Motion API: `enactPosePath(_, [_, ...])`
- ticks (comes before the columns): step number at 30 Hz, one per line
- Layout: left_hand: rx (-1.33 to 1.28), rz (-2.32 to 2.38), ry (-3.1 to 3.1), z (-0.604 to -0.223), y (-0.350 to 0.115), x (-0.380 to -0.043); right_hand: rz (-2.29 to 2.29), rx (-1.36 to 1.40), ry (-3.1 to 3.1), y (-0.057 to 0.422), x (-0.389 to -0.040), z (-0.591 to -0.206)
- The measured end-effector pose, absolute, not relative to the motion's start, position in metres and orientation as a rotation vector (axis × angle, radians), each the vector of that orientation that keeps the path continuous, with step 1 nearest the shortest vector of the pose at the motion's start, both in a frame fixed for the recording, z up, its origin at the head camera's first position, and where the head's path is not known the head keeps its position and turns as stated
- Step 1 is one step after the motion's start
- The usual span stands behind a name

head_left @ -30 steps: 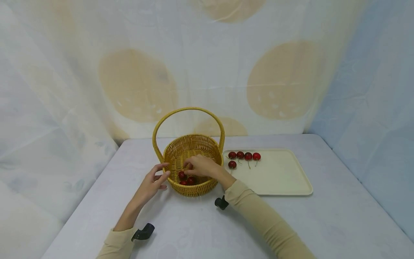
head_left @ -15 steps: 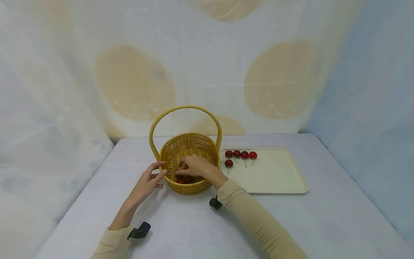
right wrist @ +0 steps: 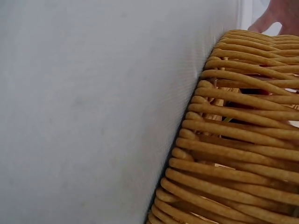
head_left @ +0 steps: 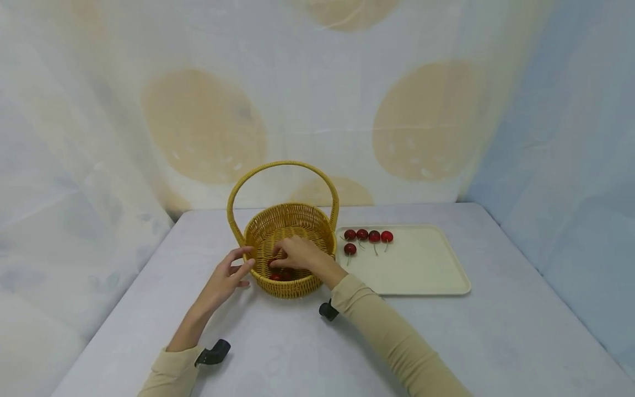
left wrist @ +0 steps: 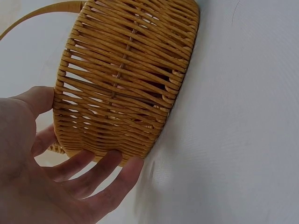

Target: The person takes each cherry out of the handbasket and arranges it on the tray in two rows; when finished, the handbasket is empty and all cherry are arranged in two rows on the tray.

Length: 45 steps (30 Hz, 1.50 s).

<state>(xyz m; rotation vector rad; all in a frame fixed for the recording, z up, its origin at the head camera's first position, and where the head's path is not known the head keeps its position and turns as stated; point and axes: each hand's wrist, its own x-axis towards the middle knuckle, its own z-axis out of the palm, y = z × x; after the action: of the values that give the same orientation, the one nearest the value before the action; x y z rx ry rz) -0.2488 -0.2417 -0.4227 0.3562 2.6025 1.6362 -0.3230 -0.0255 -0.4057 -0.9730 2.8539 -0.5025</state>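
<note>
A yellow wicker basket [head_left: 292, 288] with a tall hoop handle stands on the table. My left hand [head_left: 221, 282] rests against its left side, with relaxed, spread fingers; in the left wrist view the fingertips [left wrist: 133, 163] touch the weave. My right hand [head_left: 300, 255] reaches down inside the basket, its thumb and forefinger pinching a dark red cherry [head_left: 271, 263]. More cherries [head_left: 275, 277] lie just below it at the basket's near wall, partly hidden by the hand. In the right wrist view the basket's wall [right wrist: 243, 135] covers the right hand.
A cream tray [head_left: 421, 270] lies right of the basket. Along its far left edge several cherries [head_left: 374, 236] with stems form a row, and one cherry [head_left: 350, 249] sits below them. Patterned cloth hangs behind and beside the white table [head_left: 278, 353].
The right hand has lowered slightly toward the near left of the basket, and its fingers have closed on a cherry. The left hand stays at the rim. The whole view has shifted a little.
</note>
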Motion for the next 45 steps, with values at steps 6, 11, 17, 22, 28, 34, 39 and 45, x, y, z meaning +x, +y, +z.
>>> enactPosePath(6, [0.351,1.643,2.586,-0.408,-0.236,-0.240,-0.532,-0.990,2.839,-0.024,-0.324,-0.405])
enactPosePath(11, [0.343,1.631,2.580,-0.397,-0.231,-0.235,-0.547,-0.997,2.818,-0.023,-0.325,-0.404])
enactPosePath(17, [0.346,1.637,2.586,-0.417,-0.239,-0.249,-0.576,-1.017,2.803,-0.023,-0.326,-0.405])
enactPosePath(22, [0.356,1.637,2.599,-0.424,-0.242,-0.252,-0.589,-1.045,2.805,-0.023,-0.326,-0.405])
enactPosePath(28, [0.362,1.638,2.600,-0.424,-0.242,-0.250,-0.597,-1.062,2.780,-0.023,-0.325,-0.405])
enactPosePath(34, [0.359,1.642,2.595,-0.424,-0.243,-0.251,-0.619,-1.068,2.752,-0.022,-0.325,-0.405])
enactPosePath(39, [0.360,1.638,2.598,-0.425,-0.244,-0.251,-0.614,-1.092,2.741,-0.023,-0.325,-0.406])
enactPosePath(45, [0.367,1.654,2.584,-0.426,-0.244,-0.252,-0.587,-1.113,2.745,-0.023,-0.324,-0.406])
